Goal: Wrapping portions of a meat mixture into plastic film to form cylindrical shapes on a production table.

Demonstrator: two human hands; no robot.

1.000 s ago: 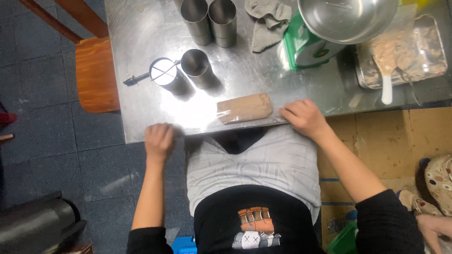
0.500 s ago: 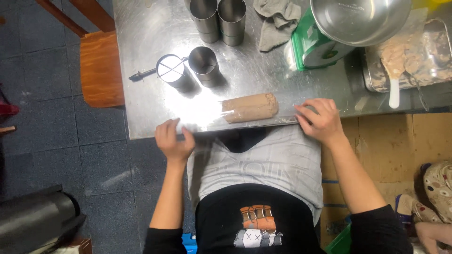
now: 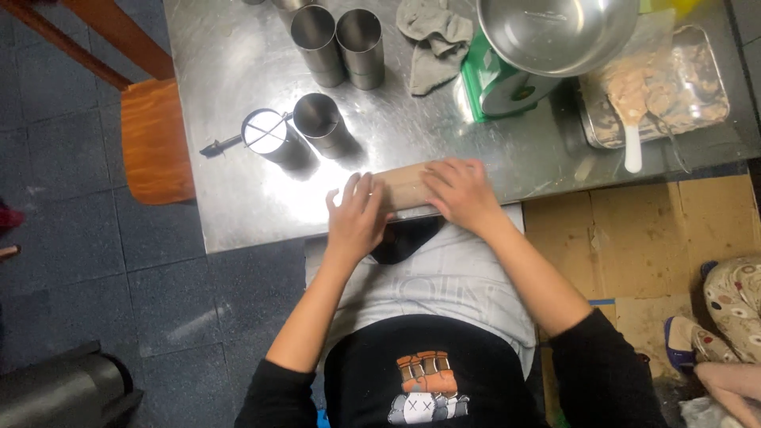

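A tan log of dough (image 3: 407, 184) lies on the steel table (image 3: 238, 214) near its front edge. My left hand (image 3: 357, 212) lies flat on the log's left end, fingers spread. My right hand (image 3: 462, 190) presses flat on its right end. Only the middle of the log shows between the two hands. Just behind the log stand a steel cup (image 3: 317, 123) and a round cutter with a black handle (image 3: 265, 136).
Two steel cups (image 3: 339, 43) stand at the back, beside a grey rag (image 3: 434, 40). A large steel bowl (image 3: 555, 32) rests on a green scale (image 3: 495, 83). A tray of mix with a white spatula (image 3: 634, 119) is at right. An orange chair (image 3: 154, 139) stands left; another person's feet (image 3: 725, 317) at right.
Both hands have come in from the table's edge onto the log, the left from far left, the right from the log's right side. The view shifted slightly.
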